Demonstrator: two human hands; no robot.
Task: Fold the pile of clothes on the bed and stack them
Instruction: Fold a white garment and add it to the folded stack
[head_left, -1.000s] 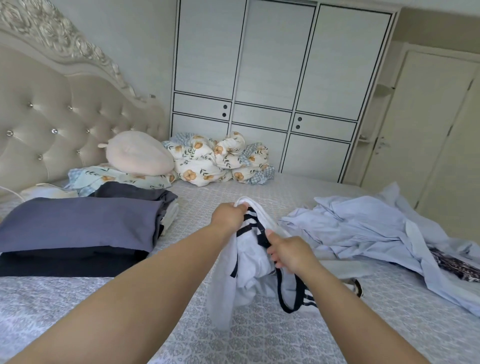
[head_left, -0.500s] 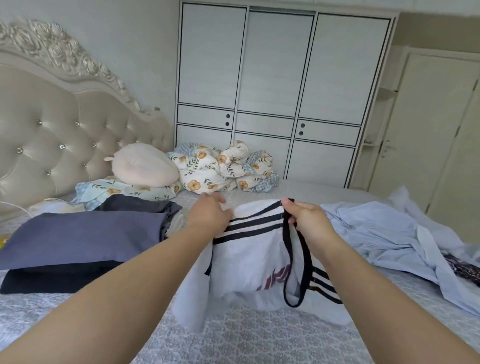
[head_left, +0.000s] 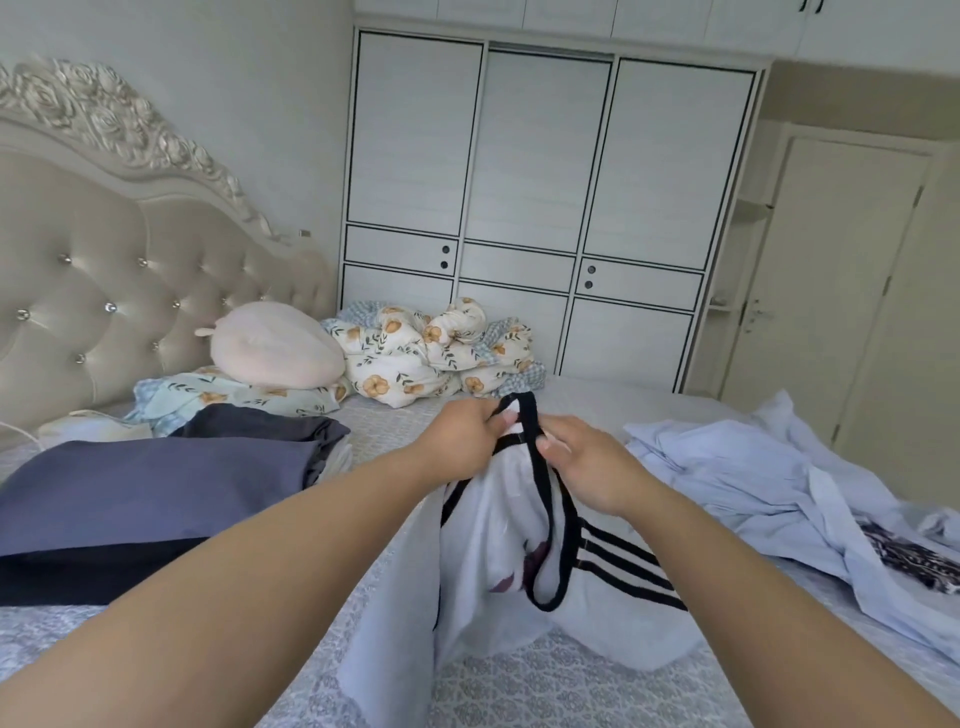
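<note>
Left hand (head_left: 470, 434) and right hand (head_left: 582, 462) close together, both pinching black-trimmed collar of white striped shirt (head_left: 519, 582), which hangs below them onto bed (head_left: 519, 686). Folded dark stack (head_left: 156, 483) left of left hand; light blue clothes pile (head_left: 753, 467) right of right hand.

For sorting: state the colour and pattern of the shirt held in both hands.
White T-shirt with black stripes and neck trim; head view.

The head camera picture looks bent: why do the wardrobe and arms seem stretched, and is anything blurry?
Head view: wide-angle distortion bows the white black-trimmed wardrobe and swells the forearms near the lens; soft, even daylight, no glare; the left hand and right hand, gripping the white black-striped shirt, look slightly soft.
</note>
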